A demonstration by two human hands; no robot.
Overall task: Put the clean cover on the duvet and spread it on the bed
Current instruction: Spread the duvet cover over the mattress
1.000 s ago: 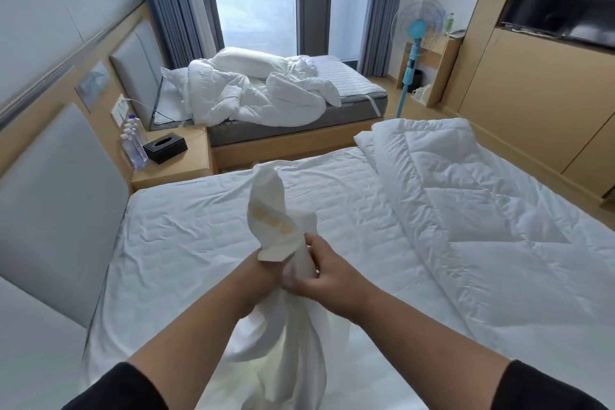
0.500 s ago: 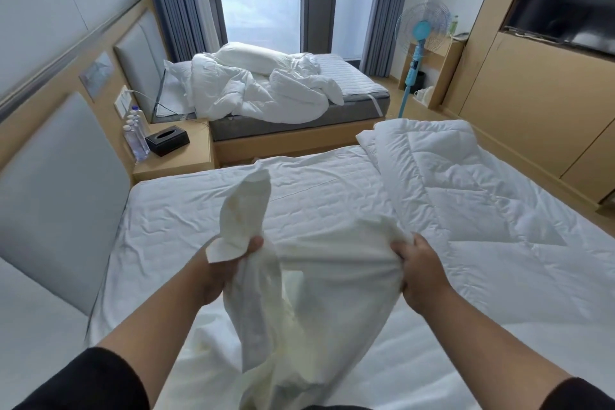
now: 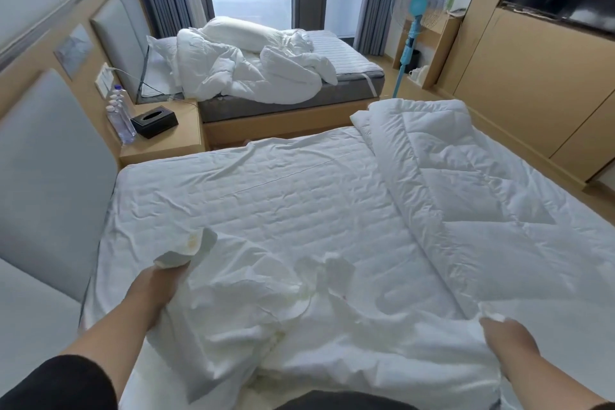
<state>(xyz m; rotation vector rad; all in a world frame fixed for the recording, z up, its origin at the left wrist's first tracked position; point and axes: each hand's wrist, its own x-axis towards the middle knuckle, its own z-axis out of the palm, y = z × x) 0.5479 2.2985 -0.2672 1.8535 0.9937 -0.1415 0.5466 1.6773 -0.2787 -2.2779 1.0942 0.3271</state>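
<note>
Change: both hands have swung wide apart since a moment ago, stretching the cover out flat.
Bed [image 3: 266, 203]: white sheet, wrinkled.
Duvet [image 3: 482, 196]: folded along the right side.
Cover [image 3: 299, 326]: rumpled across the near edge.
Left hand [image 3: 156, 293]: fingers grip a corner.
Right hand [image 3: 509, 339]: fingers pinch the opposite edge.
</note>
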